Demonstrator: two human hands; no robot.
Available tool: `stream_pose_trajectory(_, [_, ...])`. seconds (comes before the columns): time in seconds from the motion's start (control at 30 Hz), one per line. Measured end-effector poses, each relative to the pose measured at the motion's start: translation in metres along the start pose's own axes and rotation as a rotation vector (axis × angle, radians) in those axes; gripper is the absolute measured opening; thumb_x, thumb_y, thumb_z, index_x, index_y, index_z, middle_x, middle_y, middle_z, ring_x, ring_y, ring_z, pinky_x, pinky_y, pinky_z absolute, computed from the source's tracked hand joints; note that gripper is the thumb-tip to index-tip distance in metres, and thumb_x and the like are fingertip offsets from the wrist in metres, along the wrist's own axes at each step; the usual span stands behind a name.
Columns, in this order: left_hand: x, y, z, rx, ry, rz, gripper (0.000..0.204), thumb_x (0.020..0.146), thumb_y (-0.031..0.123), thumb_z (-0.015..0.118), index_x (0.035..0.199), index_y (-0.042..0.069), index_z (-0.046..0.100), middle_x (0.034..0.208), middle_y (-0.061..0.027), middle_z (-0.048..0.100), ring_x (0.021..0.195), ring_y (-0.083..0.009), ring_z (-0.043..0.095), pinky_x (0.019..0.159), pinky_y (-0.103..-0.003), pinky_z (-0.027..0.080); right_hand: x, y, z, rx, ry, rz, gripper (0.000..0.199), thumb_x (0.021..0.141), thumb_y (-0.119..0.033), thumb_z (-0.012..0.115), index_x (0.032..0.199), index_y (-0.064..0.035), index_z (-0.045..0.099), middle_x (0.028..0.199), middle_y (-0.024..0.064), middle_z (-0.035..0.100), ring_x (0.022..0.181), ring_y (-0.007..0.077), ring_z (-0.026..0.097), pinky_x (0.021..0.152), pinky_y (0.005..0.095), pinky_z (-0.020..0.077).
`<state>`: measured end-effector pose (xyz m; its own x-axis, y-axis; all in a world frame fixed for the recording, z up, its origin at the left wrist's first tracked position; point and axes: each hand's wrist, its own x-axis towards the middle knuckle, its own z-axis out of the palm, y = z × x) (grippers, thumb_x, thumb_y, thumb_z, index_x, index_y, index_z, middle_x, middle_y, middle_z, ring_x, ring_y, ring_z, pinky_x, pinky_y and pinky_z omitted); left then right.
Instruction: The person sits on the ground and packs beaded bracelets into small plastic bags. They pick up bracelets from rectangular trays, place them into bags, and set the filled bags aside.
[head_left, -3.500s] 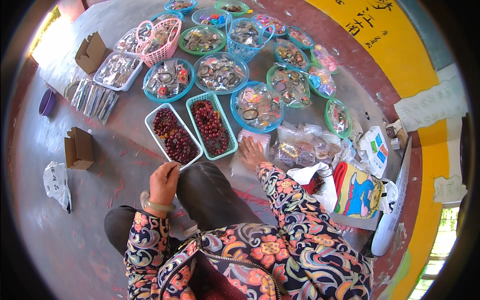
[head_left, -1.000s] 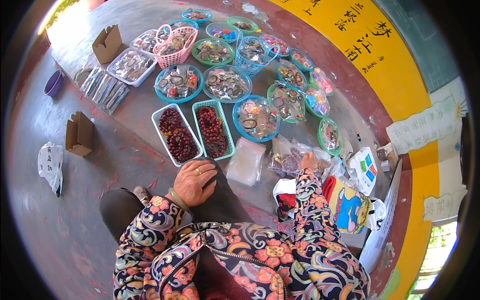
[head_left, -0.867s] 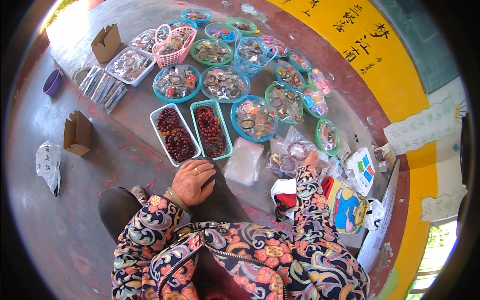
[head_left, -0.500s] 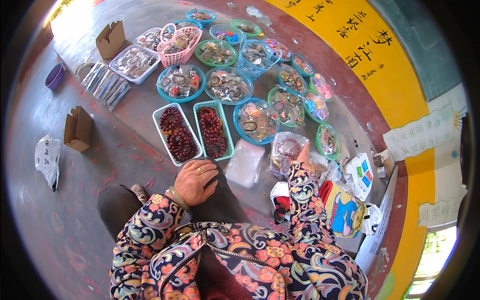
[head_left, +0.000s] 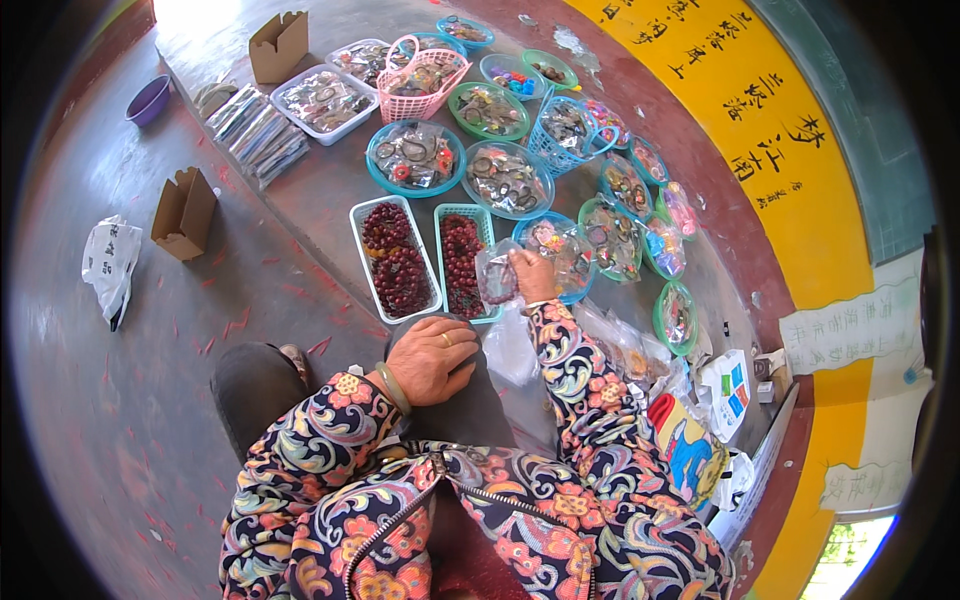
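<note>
In my right hand [head_left: 533,276] is a small clear plastic bag [head_left: 495,262] with a dark red beaded bracelet [head_left: 499,288] inside, pinched between thumb and fingers. That hand is over the right edge of the mint-green basket [head_left: 463,209], which holds dark red bead bracelets [head_left: 461,252]. Left of it stands a white basket [head_left: 412,313] with more dark red bead bracelets [head_left: 399,278]. My left hand [head_left: 432,362], wearing a ring and a bangle, lies on my knee with nothing in it. Clear plastic bags [head_left: 512,345] lie below my right hand.
Farther off stand a pink handled basket [head_left: 425,106], a blue handled basket [head_left: 558,152] and several round trays of bagged trinkets. Cardboard boxes [head_left: 185,215], a white plastic bag [head_left: 110,265] and a purple basin [head_left: 148,103] are left. Shopping bags [head_left: 722,392] sit right.
My right hand has moved left, from the bagged pieces at the right to the mint-green basket, and now holds up the bagged bracelet. My left hand stays on the knee. The view has shifted.
</note>
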<state>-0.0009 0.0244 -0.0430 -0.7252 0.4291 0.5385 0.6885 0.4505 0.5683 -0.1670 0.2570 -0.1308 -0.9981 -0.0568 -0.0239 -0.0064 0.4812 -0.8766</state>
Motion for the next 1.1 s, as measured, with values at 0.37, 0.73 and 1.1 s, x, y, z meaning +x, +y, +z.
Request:
stream_pose_trajectory(0.37, [-0.004,-0.004,-0.001,-0.023,-0.002,-0.009,0.025,0.072,0.016,0.063,0.094,0.004,0.061,0.102,-0.0084,0.059,0.1,-0.0243,0.054,0.088,-0.036,0.04,0.004,-0.046,0.021,-0.52,0.047,-0.31,0.028,0.084,-0.032,0.051,0.077,-0.006,0.06,0.074,0.0167,0.059,0.071,0.0371,0.057,0.061,0.0447,0.0434])
stream_pose_trajectory(0.73, [-0.008,-0.005,-0.001,-0.004,0.006,-0.019,0.024,0.072,0.016,0.063,0.093,0.004,0.061,0.101,-0.0094,0.06,0.099,-0.0247,0.054,0.089,-0.037,0.04,0.013,-0.054,0.007,-0.686,0.155,-0.348,0.029,0.083,-0.032,0.052,0.073,-0.0057,0.056,0.07,0.0173,0.058,0.069,0.0377,0.057,0.058,0.0462,0.0422])
stream_pose_trajectory(1.1, [0.001,-0.008,0.009,-0.263,0.265,-0.242,0.021,0.076,0.012,0.061,0.095,0.002,0.059,0.101,-0.0134,0.059,0.097,-0.0286,0.055,0.086,-0.037,0.043,-0.009,-0.063,-0.036,-0.136,-0.011,-0.109,0.029,0.086,-0.032,0.057,0.083,-0.0037,0.063,0.054,0.0004,0.053,0.046,0.0069,0.05,0.043,0.025,0.0373])
